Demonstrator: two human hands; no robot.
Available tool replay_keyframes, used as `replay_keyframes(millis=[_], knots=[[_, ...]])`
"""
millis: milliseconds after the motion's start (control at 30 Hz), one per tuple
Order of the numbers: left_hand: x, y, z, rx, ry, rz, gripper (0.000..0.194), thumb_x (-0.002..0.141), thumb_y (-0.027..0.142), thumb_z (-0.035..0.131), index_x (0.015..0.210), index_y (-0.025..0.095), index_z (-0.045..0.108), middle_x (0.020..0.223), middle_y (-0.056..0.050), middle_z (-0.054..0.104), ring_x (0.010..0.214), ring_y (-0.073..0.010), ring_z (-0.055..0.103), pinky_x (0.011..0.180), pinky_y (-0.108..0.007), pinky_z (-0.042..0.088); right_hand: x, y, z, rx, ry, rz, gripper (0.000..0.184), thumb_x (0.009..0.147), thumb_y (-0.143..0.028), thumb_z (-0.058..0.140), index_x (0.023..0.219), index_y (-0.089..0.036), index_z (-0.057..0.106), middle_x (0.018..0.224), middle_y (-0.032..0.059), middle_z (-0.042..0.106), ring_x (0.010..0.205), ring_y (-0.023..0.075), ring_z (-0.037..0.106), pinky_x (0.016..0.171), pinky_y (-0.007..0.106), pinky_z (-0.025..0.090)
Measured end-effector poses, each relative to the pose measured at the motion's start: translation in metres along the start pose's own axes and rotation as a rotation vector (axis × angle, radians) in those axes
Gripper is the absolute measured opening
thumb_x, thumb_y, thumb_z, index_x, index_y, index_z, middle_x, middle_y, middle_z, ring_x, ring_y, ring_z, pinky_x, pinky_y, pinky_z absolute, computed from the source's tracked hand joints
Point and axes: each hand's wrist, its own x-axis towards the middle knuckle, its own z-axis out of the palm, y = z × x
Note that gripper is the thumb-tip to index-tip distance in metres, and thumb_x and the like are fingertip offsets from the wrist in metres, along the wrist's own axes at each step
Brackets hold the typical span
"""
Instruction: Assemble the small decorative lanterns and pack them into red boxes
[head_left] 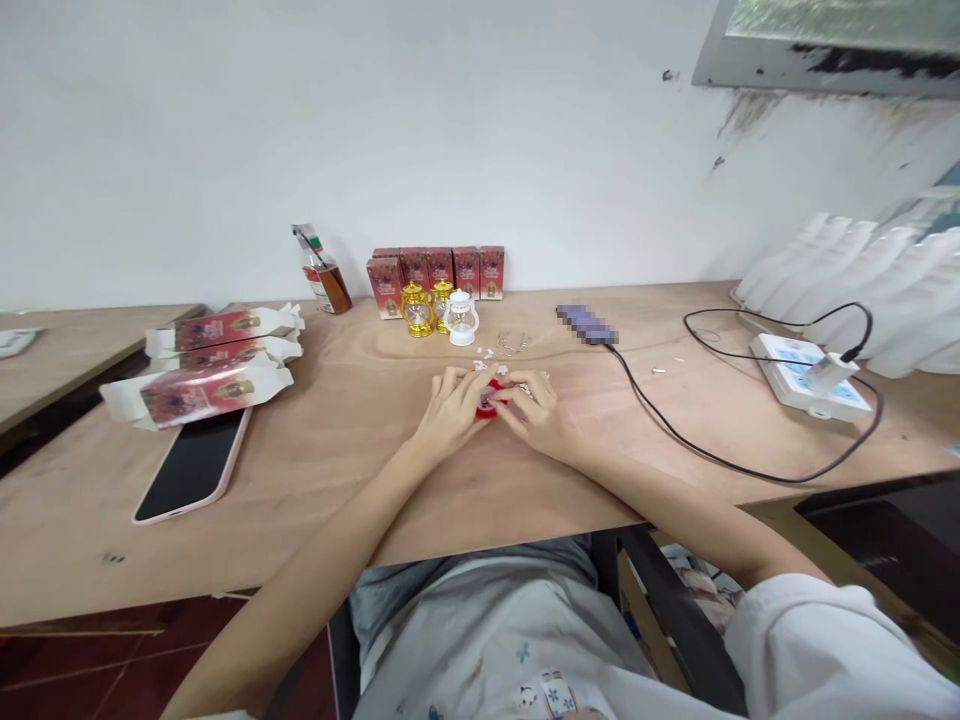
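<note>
Two bare hands meet over one wooden table, with a single small red piece [489,402] between them, just above the tabletop near its middle. The left hand [452,408] grasps it with curled fingers; the right hand [541,415] has its thumb and forefinger closed on the other side of it. Just beyond lie several white scraps [481,366], too small to count surely, and some thin clear bits [513,343].

Three miniature lanterns stand farther back: two gold lanterns [417,312] and one white lantern [460,320]. Behind them, six red printed boxes [492,272] are visible, upright. One bottle [328,275] leans near the wall.

At the left, three flattened cartons [199,392] overlap one pink-edged phone [193,468]. To the right are one cabled device [587,324] and one white power strip [806,375] holding one plug [831,371].
</note>
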Motion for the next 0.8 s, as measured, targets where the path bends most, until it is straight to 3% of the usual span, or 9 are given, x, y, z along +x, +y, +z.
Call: replay_keyframes(millis=[367, 533, 600, 667, 800], knots=[[0.001, 0.003, 0.000, 0.000, 0.044, 0.030, 0.056, 0.086, 0.028, 0.056, 0.137, 0.016, 0.036, 0.118, -0.013, 0.063, 0.095, -0.0256, 0.049, 0.075, -0.033, 0.031, -0.001, 0.000, -0.002, 0.041, -0.030, -0.012, 0.013, 0.087, -0.021, 0.053, 0.089, -0.020, 0.065, 0.101, 0.0100, 0.061, 0.092, 0.0210, 0.059, 0.079, 0.037, 0.046], [0.001, 0.000, -0.001, -0.006, 0.041, -0.061, 0.066, 0.083, 0.026, 0.060, 0.141, 0.017, 0.029, 0.122, -0.014, 0.060, 0.100, -0.0278, 0.049, 0.078, -0.035, 0.033, 0.001, 0.025, -0.004, 0.055, 0.035, 0.165, 0.019, 0.089, -0.020, 0.046, 0.097, -0.019, 0.063, 0.100, 0.0097, 0.061, 0.096, 0.0216, 0.057, 0.083, 0.038, 0.045], [0.001, -0.002, -0.001, -0.016, 0.059, -0.098, 0.071, 0.081, 0.024, 0.062, 0.142, 0.019, 0.026, 0.122, -0.013, 0.060, 0.103, -0.0287, 0.050, 0.081, -0.037, 0.034, 0.002, 0.043, -0.007, -0.025, -0.075, 0.249, 0.019, 0.088, -0.019, 0.045, 0.090, -0.019, 0.065, 0.091, 0.0082, 0.064, 0.091, 0.0226, 0.057, 0.082, 0.039, 0.043], [0.001, -0.004, 0.000, -0.054, 0.109, -0.138, 0.075, 0.080, 0.025, 0.064, 0.143, 0.022, 0.023, 0.121, -0.012, 0.060, 0.106, -0.0288, 0.051, 0.084, -0.039, 0.035, 0.002, 0.061, -0.009, -0.115, -0.270, 0.316, 0.018, 0.085, -0.019, 0.049, 0.085, -0.018, 0.067, 0.088, 0.0078, 0.066, 0.091, 0.0238, 0.055, 0.083, 0.039, 0.041], [0.003, -0.009, 0.002, -0.184, 0.207, -0.270, 0.089, 0.075, 0.041, 0.071, 0.144, 0.023, 0.017, 0.118, -0.012, 0.059, 0.106, -0.0266, 0.057, 0.087, -0.039, 0.041, 0.003, 0.075, -0.013, -0.243, -0.614, 0.392, 0.021, 0.086, -0.030, 0.053, 0.088, -0.019, 0.071, 0.095, 0.0085, 0.067, 0.098, 0.0264, 0.053, 0.086, 0.041, 0.036]])
